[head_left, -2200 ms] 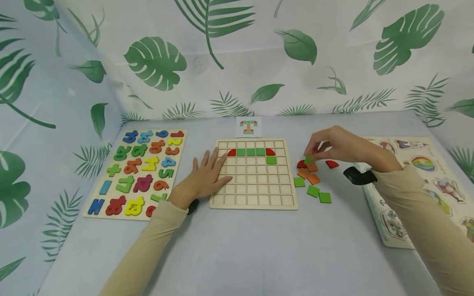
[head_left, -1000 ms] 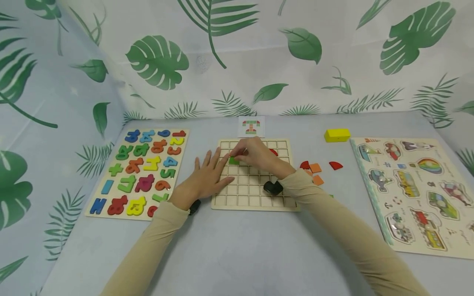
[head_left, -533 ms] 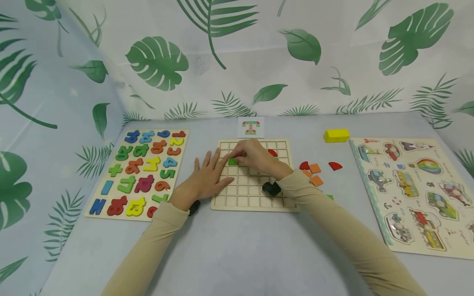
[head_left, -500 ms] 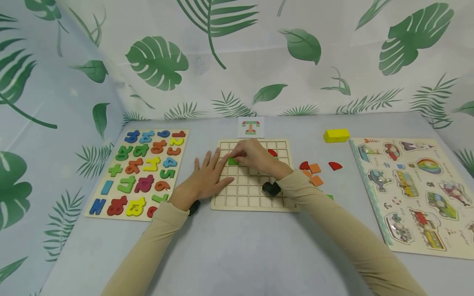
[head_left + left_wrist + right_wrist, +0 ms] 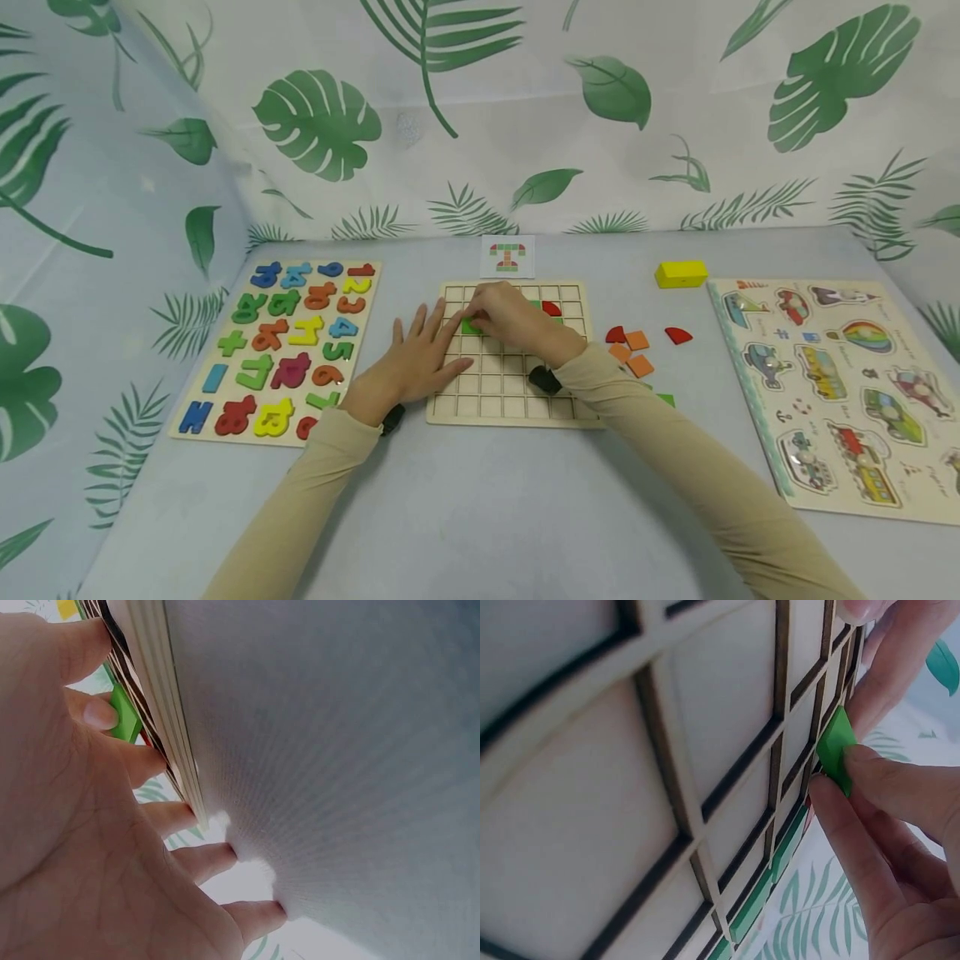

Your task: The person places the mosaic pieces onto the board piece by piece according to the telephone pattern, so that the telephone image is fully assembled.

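Tabletop [image 5: 480, 500]: pale blue-grey, fills lower frame. Directly on it: number board [image 5: 255, 392] at left, gridded board [image 5: 491, 383] mid-frame, pattern card [image 5: 507, 257] just above that. Right of centre, loose: red quarter-rounds [image 5: 678, 335], orange squares [image 5: 640, 366], green squares [image 5: 666, 400] partly behind sleeve. Yellow block [image 5: 681, 275] above those; picture-puzzle board [image 5: 806, 417] far right.

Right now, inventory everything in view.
Board: 1, pale wood, centre
Card: 1, white, behind board
Held square: 1, green, at board
Loose squares: 3, orange, right
Other squares: count unclear, green, right
Loose wedges: 2, red, right
Placed pieces: several, red and green, on board
Block: 1, yellow, right
Puzzle boards: 2, multicoloured, both sides
Backdrop: 1, leafy white, behind
Table: 1, pale, beneath
Cameras: 2, black, wrists
Left hand: 1, at board
Right hand: 1, pinching held square
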Action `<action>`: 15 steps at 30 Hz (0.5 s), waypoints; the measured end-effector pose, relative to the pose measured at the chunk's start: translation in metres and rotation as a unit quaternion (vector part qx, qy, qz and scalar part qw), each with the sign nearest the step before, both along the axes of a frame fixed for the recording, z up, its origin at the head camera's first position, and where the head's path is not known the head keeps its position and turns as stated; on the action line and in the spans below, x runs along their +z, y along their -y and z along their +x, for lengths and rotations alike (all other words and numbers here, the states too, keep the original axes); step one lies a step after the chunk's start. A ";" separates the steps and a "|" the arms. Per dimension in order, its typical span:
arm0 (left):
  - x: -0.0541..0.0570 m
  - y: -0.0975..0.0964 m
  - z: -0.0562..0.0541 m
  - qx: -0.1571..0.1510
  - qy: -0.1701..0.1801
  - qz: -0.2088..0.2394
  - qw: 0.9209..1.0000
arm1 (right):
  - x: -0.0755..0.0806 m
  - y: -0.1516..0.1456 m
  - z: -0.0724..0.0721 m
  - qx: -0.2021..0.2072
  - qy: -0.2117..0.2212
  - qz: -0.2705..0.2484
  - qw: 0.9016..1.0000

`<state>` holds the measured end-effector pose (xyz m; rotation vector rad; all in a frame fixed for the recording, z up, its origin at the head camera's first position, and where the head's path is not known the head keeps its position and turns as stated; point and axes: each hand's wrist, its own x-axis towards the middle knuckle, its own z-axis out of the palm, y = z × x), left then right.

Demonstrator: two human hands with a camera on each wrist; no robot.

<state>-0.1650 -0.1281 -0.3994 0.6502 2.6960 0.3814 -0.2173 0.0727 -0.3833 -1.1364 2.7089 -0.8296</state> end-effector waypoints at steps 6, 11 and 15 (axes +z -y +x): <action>0.000 0.000 0.000 0.001 0.004 -0.005 1.000 | 0.000 0.000 0.002 -0.001 0.002 0.002 1.000; 0.000 0.000 0.000 -0.001 0.001 -0.003 1.000 | 0.001 0.001 0.004 -0.001 0.000 0.012 1.000; -0.002 0.000 0.000 -0.001 -0.002 -0.001 1.000 | -0.001 0.001 0.005 0.001 -0.004 0.019 1.000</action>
